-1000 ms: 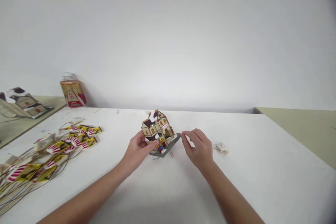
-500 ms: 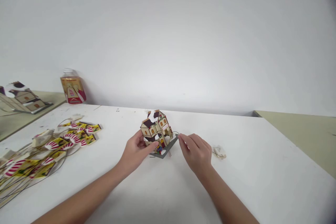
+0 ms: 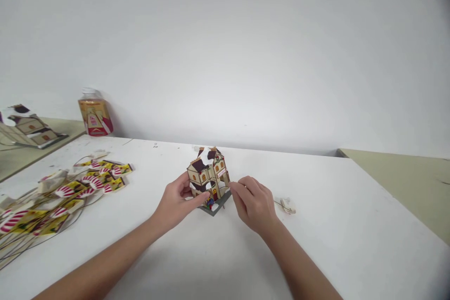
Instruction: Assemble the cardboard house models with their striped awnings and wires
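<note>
Head view, live — broad plain white wall (image 3: 246, 56) right across the back. Below it, wide white tabletop (image 3: 316, 248), with pale green-beige surfaces (image 3: 404, 171) off both sides. Over at left, sprawling pile of flat yellow pieces with red-and-white striped ends (image 3: 94, 180), lying among long thin wires. Now the left hand (image 3: 176, 200): thumb across the front, fingers behind, clasping a cream model house with dark brown roofs and grey base (image 3: 206, 176), tipped at an angle, mid-table. Right hand (image 3: 256, 204): thumb and forefinger pressed together at the house's right side — cannot tell what sits between. Far left, snow-roofed beige model house (image 3: 31, 129); nearby, clear bottle with gold-and-red label and white cap (image 3: 94, 115). Smaller still, whitish packet (image 3: 288, 205) on the tabletop, just beyond the right hand, thin dark wire (image 3: 279, 204) attached.
</note>
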Available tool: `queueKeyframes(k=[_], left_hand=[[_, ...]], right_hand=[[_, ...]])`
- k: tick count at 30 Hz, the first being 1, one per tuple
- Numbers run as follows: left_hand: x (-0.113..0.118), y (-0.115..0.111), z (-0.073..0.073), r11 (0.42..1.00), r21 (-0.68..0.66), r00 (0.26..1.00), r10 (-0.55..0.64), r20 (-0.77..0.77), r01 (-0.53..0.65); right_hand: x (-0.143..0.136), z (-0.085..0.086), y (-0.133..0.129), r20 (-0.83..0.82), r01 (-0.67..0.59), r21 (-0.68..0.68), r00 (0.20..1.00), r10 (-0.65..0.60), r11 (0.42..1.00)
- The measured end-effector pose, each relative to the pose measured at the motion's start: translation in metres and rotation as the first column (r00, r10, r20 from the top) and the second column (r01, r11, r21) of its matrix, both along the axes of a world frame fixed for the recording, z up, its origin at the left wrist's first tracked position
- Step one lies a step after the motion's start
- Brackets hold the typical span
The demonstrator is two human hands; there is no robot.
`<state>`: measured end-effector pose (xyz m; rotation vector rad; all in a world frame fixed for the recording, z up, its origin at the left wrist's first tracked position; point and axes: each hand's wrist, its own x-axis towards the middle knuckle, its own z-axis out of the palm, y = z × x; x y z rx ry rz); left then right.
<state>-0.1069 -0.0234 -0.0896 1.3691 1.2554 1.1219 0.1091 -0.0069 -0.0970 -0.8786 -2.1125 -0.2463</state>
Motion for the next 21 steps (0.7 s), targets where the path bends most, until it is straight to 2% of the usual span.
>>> queueKeyframes(k=[5, 13, 18, 21], left_hand=[[0.0031, 0.0006, 0.0031, 0.997, -0.08, 0.996, -0.014, 0.086, 0.021], [0.009, 0.0005, 0.0029, 0.981, -0.179, 0.986, -0.048, 0.16, 0.077], [0.0088, 0.0001, 0.0055, 0.974, -0.214, 0.978, -0.029, 0.205, 0.074], [0.0088, -0.0011, 0.0063, 0.973, -0.219, 0.978, -0.02, 0.208, 0.066]], right_hand=[[0.0018, -0.0003, 0.0017, 0.085, -0.008, -0.109, 0.996, 0.017, 0.994], [0.0048, 0.0026, 0.0004, 0.12, -0.109, -0.3, 0.981, 0.151, 0.948], [0.0033, 0.0035, -0.0027, 0.113, -0.113, -0.32, 0.981, 0.157, 0.941], [-0.002, 0.0002, -0.0033, 0.082, -0.097, -0.276, 0.989, 0.124, 0.956]])
